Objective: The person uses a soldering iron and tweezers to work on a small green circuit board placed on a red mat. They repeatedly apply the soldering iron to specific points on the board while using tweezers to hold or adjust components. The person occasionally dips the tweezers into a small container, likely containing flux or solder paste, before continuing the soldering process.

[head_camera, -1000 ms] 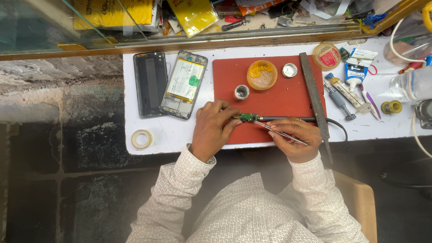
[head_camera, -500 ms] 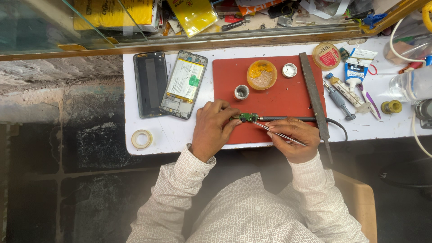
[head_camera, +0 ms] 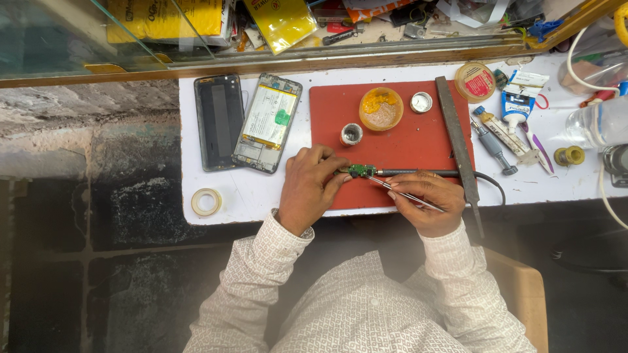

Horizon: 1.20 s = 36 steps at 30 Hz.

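My left hand (head_camera: 309,188) pinches a small green circuit board (head_camera: 360,170) against the red work mat (head_camera: 405,140). My right hand (head_camera: 426,199) grips metal tweezers (head_camera: 402,194) whose tips point at the board. It also lies on a dark soldering iron (head_camera: 418,173) whose tip reaches the board's right end. An opened phone (head_camera: 267,123) with its battery showing lies just left of the mat, beside its dark back cover (head_camera: 219,121).
On the mat stand a round yellow flux tin (head_camera: 381,109), a small metal cup (head_camera: 351,134) and a small lid (head_camera: 420,102). A long file (head_camera: 456,144), glue tubes (head_camera: 517,104) and solder (head_camera: 570,155) lie right. A tape roll (head_camera: 207,202) sits front left. A glass case (head_camera: 78,33) is behind.
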Tool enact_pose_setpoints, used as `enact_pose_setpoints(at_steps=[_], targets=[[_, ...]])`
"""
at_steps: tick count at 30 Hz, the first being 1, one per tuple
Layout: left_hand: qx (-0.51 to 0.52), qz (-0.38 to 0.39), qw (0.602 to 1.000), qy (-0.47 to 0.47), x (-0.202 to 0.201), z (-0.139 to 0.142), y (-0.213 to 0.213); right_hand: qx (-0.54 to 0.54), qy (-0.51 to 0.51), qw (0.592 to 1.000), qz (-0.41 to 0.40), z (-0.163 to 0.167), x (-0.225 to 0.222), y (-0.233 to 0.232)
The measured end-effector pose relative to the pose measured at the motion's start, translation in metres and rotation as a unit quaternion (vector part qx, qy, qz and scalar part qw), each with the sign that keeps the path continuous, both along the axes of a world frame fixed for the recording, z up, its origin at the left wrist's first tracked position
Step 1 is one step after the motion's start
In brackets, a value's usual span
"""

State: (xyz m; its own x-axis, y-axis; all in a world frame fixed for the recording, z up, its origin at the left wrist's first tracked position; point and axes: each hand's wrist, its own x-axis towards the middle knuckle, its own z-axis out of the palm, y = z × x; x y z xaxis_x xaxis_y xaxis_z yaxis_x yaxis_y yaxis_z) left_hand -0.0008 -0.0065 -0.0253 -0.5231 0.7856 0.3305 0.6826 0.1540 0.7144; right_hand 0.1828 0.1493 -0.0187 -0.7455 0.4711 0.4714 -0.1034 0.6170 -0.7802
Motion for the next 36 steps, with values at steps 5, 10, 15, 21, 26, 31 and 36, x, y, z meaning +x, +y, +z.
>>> enact_pose_setpoints(at_steps=[5, 10, 15, 21, 26, 31, 36], targets=[[0.001, 0.001, 1.000, 0.001, 0.0005, -0.0008, -0.0005, 0.005, 0.004, 1.000, 0.003, -0.0005, -0.0002, -0.0002], [-0.006, 0.000, 1.000, 0.000, 0.0001, -0.0011, 0.0002, 0.010, 0.012, 1.000, -0.003, -0.0009, 0.0004, 0.0004], [-0.004, 0.000, 1.000, -0.001, 0.0003, -0.0008, 0.0004, 0.000, 0.005, 1.000, -0.019, -0.0006, 0.0019, -0.0004], [-0.003, 0.001, 1.000, 0.000, 0.0002, -0.0005, -0.0003, -0.006, 0.004, 1.000, -0.014, -0.0003, 0.0017, -0.0009], [-0.006, 0.000, 1.000, -0.001, 0.0004, -0.0004, 0.0001, -0.013, 0.004, 1.000, -0.005, -0.0004, 0.0015, -0.0001], [-0.006, 0.001, 1.000, 0.002, 0.0003, -0.0004, 0.0004, -0.008, -0.001, 1.000, -0.007, -0.0010, 0.0021, 0.0005], [-0.003, 0.001, 1.000, 0.003, 0.0004, -0.0009, 0.0002, -0.015, -0.004, 1.000, -0.009, -0.0021, 0.0024, 0.0005]])
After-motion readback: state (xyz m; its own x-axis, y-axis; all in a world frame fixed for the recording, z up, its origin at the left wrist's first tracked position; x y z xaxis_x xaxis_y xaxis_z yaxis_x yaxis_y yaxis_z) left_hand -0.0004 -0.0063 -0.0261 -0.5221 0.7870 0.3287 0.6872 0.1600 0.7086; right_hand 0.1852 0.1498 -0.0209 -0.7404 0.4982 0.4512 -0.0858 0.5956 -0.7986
